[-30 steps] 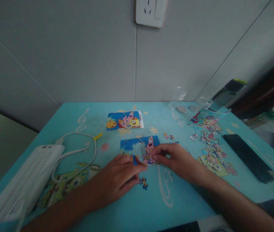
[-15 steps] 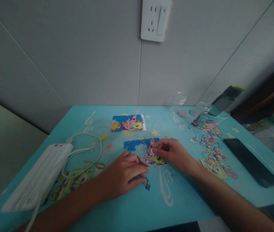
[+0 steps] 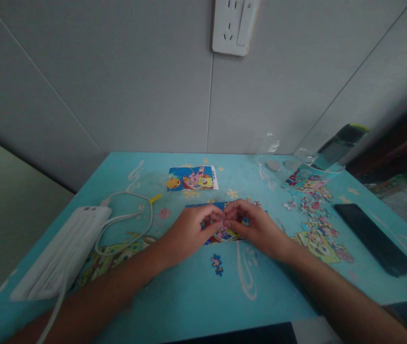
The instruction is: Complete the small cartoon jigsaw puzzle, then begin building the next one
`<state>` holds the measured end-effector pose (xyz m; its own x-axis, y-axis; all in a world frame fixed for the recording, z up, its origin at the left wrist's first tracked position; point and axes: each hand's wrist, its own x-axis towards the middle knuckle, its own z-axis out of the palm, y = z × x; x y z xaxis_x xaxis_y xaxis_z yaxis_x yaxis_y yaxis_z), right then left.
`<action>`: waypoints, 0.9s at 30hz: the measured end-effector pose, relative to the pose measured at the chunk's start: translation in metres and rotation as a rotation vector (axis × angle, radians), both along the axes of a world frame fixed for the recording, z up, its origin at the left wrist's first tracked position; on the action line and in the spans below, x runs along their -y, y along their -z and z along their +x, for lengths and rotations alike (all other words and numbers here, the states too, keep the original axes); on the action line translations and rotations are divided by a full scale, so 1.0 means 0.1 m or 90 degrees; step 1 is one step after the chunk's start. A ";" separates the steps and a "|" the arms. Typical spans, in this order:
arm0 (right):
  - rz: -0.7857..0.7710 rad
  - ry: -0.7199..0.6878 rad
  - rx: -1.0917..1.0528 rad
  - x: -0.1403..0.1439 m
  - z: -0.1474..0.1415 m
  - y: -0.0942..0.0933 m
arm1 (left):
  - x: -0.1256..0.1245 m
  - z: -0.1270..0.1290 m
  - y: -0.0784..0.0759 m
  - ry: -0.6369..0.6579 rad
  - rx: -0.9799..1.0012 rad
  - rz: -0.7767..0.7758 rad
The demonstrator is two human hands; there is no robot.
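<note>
The left hand (image 3: 188, 231) and right hand (image 3: 256, 226) meet fingertip-to-fingertip over the puzzle (image 3: 222, 235), likely for fine control, though I cannot tell whether they pinch anything.

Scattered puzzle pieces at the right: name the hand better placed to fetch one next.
Probably the right hand: it is nearer the scattered puzzle pieces, which lie on its own side. The left hand is farther off, with the right hand in between.

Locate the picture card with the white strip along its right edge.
In the head view, the picture card lies just left of centre, between the puzzle and the wall, right of the yellow cable tag.
</note>
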<state>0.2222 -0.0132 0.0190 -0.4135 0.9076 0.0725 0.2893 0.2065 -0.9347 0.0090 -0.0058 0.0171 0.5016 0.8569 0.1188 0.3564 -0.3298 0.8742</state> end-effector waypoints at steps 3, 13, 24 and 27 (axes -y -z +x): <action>-0.015 0.008 -0.027 0.00 -0.02 0.03 | -0.02 0.03 0.06 -0.041 0.049 -0.048; -0.037 0.092 -0.082 -0.07 -0.07 0.04 | 0.02 0.02 0.16 -0.109 0.150 -0.083; 0.085 0.075 0.108 -0.18 -0.10 0.13 | 0.02 -0.21 0.24 0.003 -0.269 0.392; 0.107 0.051 0.145 -0.19 -0.09 0.17 | 0.02 -0.25 0.21 0.078 -0.325 0.469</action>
